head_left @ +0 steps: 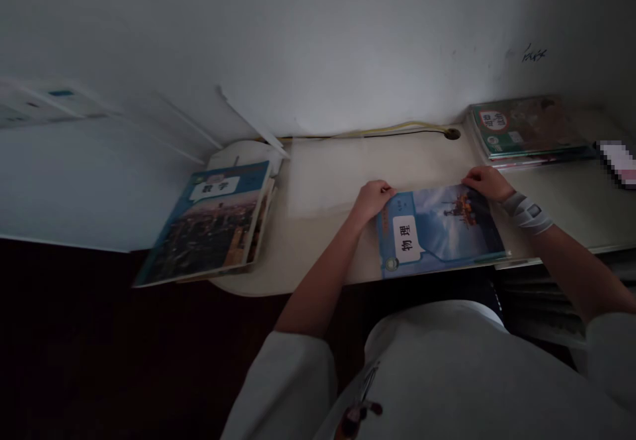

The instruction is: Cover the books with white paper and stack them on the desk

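Note:
A blue physics textbook [447, 234] lies sideways at the desk's front edge, before my body. Its cover shows a sky and an offshore rig. My left hand [373, 200] is closed at its far left corner, thumb and fingers pinching the edge. At the far right corner my right hand [484, 183] pinches the cover in the same way; a grey band [530, 213] wraps that wrist. Whether the fingers hold the cover alone or the whole book, I cannot tell.
On the left, a stack of books topped by a maths textbook [213, 221] overhangs the desk [298, 254]. More books [529, 128] are piled at the back right, beside a phone-like object [619, 162]. A yellow cable [392, 127] runs along the wall to a round hole [452, 134].

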### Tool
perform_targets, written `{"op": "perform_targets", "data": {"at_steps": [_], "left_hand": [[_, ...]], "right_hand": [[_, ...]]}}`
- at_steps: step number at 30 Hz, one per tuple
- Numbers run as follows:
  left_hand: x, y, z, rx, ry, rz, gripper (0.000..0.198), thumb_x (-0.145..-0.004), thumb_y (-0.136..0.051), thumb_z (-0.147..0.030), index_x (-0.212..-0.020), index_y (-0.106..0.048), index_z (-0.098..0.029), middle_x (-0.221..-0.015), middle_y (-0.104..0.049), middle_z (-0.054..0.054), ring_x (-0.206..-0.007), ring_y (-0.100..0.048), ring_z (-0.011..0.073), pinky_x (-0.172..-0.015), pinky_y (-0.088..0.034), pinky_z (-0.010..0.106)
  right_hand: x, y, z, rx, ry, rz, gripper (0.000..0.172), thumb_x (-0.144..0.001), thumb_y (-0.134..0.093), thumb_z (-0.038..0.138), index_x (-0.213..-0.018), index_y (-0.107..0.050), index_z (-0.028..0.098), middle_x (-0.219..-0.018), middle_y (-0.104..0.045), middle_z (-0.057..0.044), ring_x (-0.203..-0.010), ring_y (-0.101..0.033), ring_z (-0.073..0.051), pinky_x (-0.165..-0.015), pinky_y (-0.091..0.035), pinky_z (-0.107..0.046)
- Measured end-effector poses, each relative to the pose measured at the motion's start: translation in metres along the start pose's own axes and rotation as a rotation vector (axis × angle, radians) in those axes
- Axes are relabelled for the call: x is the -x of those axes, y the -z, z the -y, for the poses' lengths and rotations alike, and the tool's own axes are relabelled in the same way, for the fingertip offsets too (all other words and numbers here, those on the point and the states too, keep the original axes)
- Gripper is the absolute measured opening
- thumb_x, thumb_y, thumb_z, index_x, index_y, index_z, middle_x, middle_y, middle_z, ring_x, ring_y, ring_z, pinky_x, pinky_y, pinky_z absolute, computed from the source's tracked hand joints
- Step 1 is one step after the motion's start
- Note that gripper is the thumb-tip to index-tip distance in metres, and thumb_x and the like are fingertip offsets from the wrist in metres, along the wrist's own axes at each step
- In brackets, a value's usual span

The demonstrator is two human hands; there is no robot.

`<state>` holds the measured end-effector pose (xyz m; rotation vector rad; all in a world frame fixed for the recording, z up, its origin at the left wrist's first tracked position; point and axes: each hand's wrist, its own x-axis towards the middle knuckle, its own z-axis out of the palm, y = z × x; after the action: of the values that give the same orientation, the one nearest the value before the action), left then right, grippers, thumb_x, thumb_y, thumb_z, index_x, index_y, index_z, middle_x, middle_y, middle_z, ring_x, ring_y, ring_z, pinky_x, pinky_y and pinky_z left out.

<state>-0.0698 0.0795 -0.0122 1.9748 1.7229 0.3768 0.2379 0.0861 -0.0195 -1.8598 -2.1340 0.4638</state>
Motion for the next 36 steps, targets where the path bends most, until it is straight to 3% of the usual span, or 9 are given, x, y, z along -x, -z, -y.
{"op": "perform_targets", "data": {"at_steps": [4, 7, 10, 15, 19, 22, 26, 32, 36], "left_hand": [[0.011, -0.004, -0.008, -0.314, -0.004, -0.152, 0.030, -0.087, -0.053, -0.038, -0.101, -0.065, -0.014, -0.107, -0.065, 0.017, -0.099, -0.060, 0.0304, -0.080, -0.047, 0.041], [0.029, -0.013, -0.025, -0.483, -0.161, -0.253, 0.036, -0.091, -0.046, -0.028, -0.122, -0.056, -0.014, -0.139, -0.046, 0.020, -0.128, -0.041, 0.0354, -0.100, -0.036, 0.052], [0.057, -0.036, -0.053, -0.506, -0.342, -0.182, 0.046, -0.094, -0.039, -0.035, -0.137, -0.045, -0.018, -0.151, -0.032, 0.014, -0.140, -0.020, 0.0376, -0.109, -0.017, 0.062], [0.095, -0.082, -0.089, -0.408, -0.507, 0.020, 0.076, -0.086, -0.030, -0.069, -0.146, -0.031, -0.023, -0.154, -0.026, 0.011, -0.141, -0.016, 0.0412, -0.107, -0.013, 0.069], [0.098, -0.095, -0.088, -0.386, -0.517, 0.003, 0.081, -0.084, -0.025, -0.072, -0.147, -0.030, -0.021, -0.155, -0.024, 0.012, -0.140, -0.018, 0.0416, -0.108, -0.013, 0.068], [0.094, -0.097, -0.086, -0.389, -0.537, -0.033, 0.079, -0.086, -0.027, -0.070, -0.145, -0.032, -0.019, -0.153, -0.028, 0.014, -0.140, -0.019, 0.0418, -0.108, -0.014, 0.066], [0.097, -0.094, -0.084, -0.399, -0.557, -0.048, 0.078, -0.086, -0.027, -0.069, -0.141, -0.039, -0.014, -0.146, -0.039, 0.018, -0.138, -0.026, 0.0398, -0.109, -0.018, 0.062], [0.122, -0.083, -0.065, -0.488, -0.722, 0.012, 0.078, -0.086, -0.027, -0.069, -0.145, -0.033, -0.018, -0.152, -0.031, 0.015, -0.139, -0.025, 0.0381, -0.109, -0.019, 0.062], [0.138, -0.086, -0.060, -0.560, -0.709, -0.038, 0.064, -0.091, -0.034, -0.055, -0.145, -0.033, -0.021, -0.151, -0.032, 0.015, -0.137, -0.032, 0.0362, -0.108, -0.025, 0.059]], "right_hand": [[0.004, -0.005, 0.011, 0.254, -0.206, -0.053, 0.031, -0.082, -0.056, 0.046, -0.090, -0.067, 0.019, -0.088, -0.070, -0.009, -0.079, -0.062, -0.022, -0.066, -0.041, -0.030], [0.014, -0.013, 0.019, 0.403, -0.194, -0.144, 0.036, -0.087, -0.048, 0.046, -0.103, -0.064, 0.017, -0.102, -0.067, -0.014, -0.088, -0.062, -0.026, -0.067, -0.040, -0.032], [0.020, -0.019, 0.022, 0.428, -0.144, -0.176, 0.035, -0.093, -0.038, 0.039, -0.104, -0.062, 0.016, -0.106, -0.065, -0.016, -0.093, -0.061, -0.026, -0.067, -0.039, -0.031], [0.018, -0.018, 0.018, 0.397, -0.176, -0.161, 0.035, -0.095, -0.031, 0.030, -0.107, -0.060, 0.016, -0.104, -0.066, -0.014, -0.090, -0.062, -0.025, -0.066, -0.039, -0.030], [0.013, -0.013, 0.029, 0.483, -0.138, -0.118, 0.035, -0.094, -0.029, 0.020, -0.109, -0.059, 0.013, -0.105, -0.065, -0.018, -0.097, -0.060, -0.027, -0.074, -0.040, -0.035], [0.010, -0.017, 0.050, 0.508, 0.062, -0.070, 0.034, -0.093, -0.030, 0.017, -0.109, -0.060, 0.011, -0.110, -0.062, -0.022, -0.105, -0.055, -0.030, -0.082, -0.038, -0.040], [0.004, -0.032, 0.077, 0.397, 0.277, 0.035, 0.033, -0.096, -0.032, 0.026, -0.107, -0.061, 0.013, -0.106, -0.064, -0.016, -0.099, -0.057, -0.023, -0.081, -0.039, -0.032], [-0.004, -0.043, 0.085, 0.335, 0.301, 0.042, 0.033, -0.096, -0.035, 0.033, -0.102, -0.062, 0.015, -0.102, -0.066, -0.011, -0.094, -0.059, -0.020, -0.077, -0.040, -0.028], [-0.007, -0.044, 0.090, 0.364, 0.249, 0.052, 0.040, -0.097, -0.032, 0.035, -0.107, -0.063, 0.012, -0.104, -0.067, -0.017, -0.094, -0.062, -0.024, -0.076, -0.043, -0.033]]}}
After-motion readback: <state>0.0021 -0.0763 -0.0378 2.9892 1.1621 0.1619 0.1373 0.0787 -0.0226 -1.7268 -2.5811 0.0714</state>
